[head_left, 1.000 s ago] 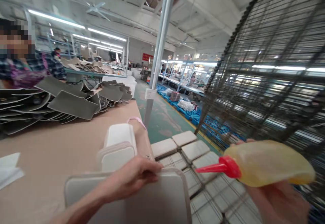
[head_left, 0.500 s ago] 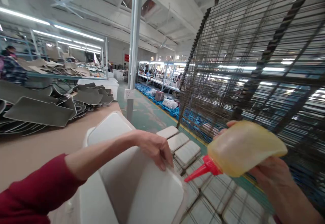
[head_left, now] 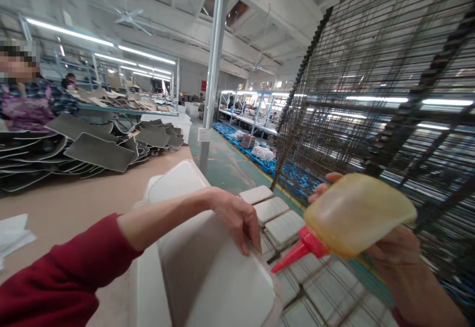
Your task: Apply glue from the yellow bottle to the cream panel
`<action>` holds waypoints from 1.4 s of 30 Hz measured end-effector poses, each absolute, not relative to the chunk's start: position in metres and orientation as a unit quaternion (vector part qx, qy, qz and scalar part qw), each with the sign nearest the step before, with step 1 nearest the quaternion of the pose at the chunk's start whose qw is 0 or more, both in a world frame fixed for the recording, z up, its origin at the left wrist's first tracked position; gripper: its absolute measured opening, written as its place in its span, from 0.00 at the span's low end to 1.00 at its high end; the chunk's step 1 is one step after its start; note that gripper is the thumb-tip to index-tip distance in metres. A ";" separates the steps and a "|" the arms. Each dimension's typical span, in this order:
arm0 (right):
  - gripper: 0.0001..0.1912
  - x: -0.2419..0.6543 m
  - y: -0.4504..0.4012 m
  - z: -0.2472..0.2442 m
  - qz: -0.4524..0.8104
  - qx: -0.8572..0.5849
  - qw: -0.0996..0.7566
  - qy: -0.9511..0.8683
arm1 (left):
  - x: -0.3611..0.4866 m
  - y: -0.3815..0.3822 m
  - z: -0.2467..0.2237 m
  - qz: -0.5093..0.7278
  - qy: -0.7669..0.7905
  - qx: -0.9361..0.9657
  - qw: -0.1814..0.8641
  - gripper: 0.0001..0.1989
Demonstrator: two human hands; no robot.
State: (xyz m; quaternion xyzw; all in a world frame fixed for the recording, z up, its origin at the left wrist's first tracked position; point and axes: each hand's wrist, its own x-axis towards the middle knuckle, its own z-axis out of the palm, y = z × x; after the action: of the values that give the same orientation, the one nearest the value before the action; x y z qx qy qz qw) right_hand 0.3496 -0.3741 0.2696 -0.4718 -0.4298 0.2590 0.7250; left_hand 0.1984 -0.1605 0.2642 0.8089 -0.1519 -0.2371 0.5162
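Note:
A yellowish squeeze bottle (head_left: 361, 213) with a red nozzle (head_left: 297, 253) is gripped by my right hand (head_left: 397, 250). The bottle is tilted, and its tip points down and left, close to the edge of a white rounded panel (head_left: 218, 272). Fingers of my left hand (head_left: 237, 218) are closed on the top edge of that panel, which leans upright. Behind my left forearm another white rounded piece (head_left: 178, 181) shows. Whether any glue is coming from the tip cannot be made out.
Grey curved sheets (head_left: 100, 151) are piled on the brown table (head_left: 126, 193) at left, with white paper (head_left: 15, 235) nearer. A person (head_left: 27, 97) is beyond. A wire rack (head_left: 352, 94) rises at right; white pads (head_left: 284, 228) lie on wire below.
The view has swung left, so the scene sits further right and the person and white paper now show. Both hands keep their holds, and the nozzle tip remains near the panel's edge.

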 end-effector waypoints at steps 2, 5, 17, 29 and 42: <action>0.37 0.350 -0.365 0.271 0.309 -0.452 0.716 -0.434 | 0.190 -0.156 0.261 -0.236 -0.135 0.806 0.525 0.11; 0.37 0.347 -0.348 0.271 0.357 -0.429 0.707 -0.434 | 0.179 -0.143 0.255 -0.249 -0.124 0.794 0.540 0.11; 0.23 0.347 -0.262 0.255 0.532 -0.299 0.610 -0.506 | 0.149 -0.093 0.254 -0.267 -0.149 0.785 0.538 0.16; 0.24 0.338 -0.237 0.253 0.507 -0.324 0.608 -0.518 | 0.145 -0.071 0.255 -0.287 -0.158 0.766 0.554 0.13; 0.25 0.329 -0.245 0.254 0.487 -0.328 0.635 -0.502 | 0.138 -0.063 0.246 -0.263 -0.138 0.769 0.566 0.19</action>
State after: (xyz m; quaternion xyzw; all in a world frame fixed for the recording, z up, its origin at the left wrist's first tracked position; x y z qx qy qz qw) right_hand 0.3294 -0.2454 0.2539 -0.3278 -0.5020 0.4875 0.6347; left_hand 0.1381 -0.0635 0.2465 0.7691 -0.1378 -0.2631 0.5659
